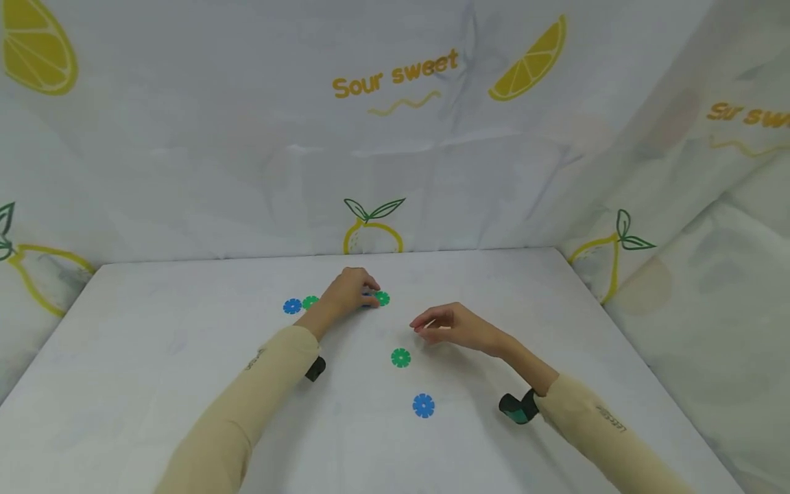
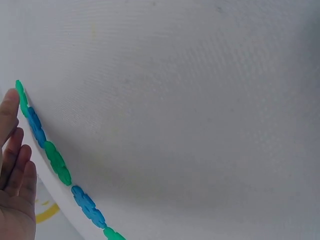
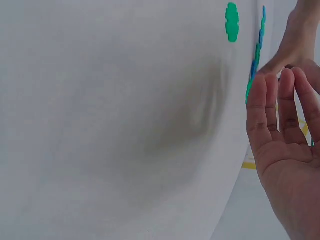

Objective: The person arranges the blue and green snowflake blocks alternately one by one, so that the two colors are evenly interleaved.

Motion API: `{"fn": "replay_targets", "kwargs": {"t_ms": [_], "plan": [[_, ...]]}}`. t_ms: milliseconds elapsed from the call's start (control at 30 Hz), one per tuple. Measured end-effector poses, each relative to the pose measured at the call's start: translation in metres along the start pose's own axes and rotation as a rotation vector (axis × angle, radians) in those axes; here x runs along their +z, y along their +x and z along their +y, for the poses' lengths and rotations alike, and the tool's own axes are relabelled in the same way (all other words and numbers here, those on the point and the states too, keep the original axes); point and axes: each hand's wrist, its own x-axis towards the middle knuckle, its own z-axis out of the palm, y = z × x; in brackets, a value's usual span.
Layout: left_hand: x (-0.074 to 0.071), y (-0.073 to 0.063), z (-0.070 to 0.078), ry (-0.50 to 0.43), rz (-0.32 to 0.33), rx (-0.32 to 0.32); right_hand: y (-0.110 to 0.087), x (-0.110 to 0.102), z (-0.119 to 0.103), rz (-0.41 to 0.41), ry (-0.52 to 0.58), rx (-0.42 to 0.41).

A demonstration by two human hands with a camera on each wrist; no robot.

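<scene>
A row of flat notched plastic discs lies at the back of the table. Its left end shows a blue disc (image 1: 292,306) and a green disc (image 1: 310,302); the left hand (image 1: 350,288) covers part of the middle. The right-end green disc (image 1: 382,298) is by the fingertips. The left wrist view shows this green disc (image 2: 22,98) touching a fingertip, with a blue disc (image 2: 35,127) beside it. Above the table, the right hand (image 1: 455,325) holds nothing, its fingers loosely bent. Nearer the front lie a loose green disc (image 1: 400,357) and a loose blue disc (image 1: 423,405).
The white-covered table (image 1: 185,384) meets a white cloth backdrop (image 1: 216,171) with lemon prints behind and at the sides. Dark wrist straps (image 1: 518,407) hang under both sleeves.
</scene>
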Motion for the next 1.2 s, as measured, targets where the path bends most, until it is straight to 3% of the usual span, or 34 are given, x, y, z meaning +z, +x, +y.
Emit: {"fn": "replay_targets", "kwargs": {"t_ms": [500,700,1200], "plan": [[0.004,0.004,-0.002,0.011,-0.006,-0.006,-0.033,0.031,0.006,-0.017,0.026,-0.03],[0.004,0.006,-0.001,-0.006,-0.007,-0.042,-0.044,0.04,0.008,-0.035,0.051,-0.029],[0.004,0.01,0.002,-0.058,-0.058,-0.058,-0.05,0.047,0.021,-0.023,0.018,-0.053]]}}
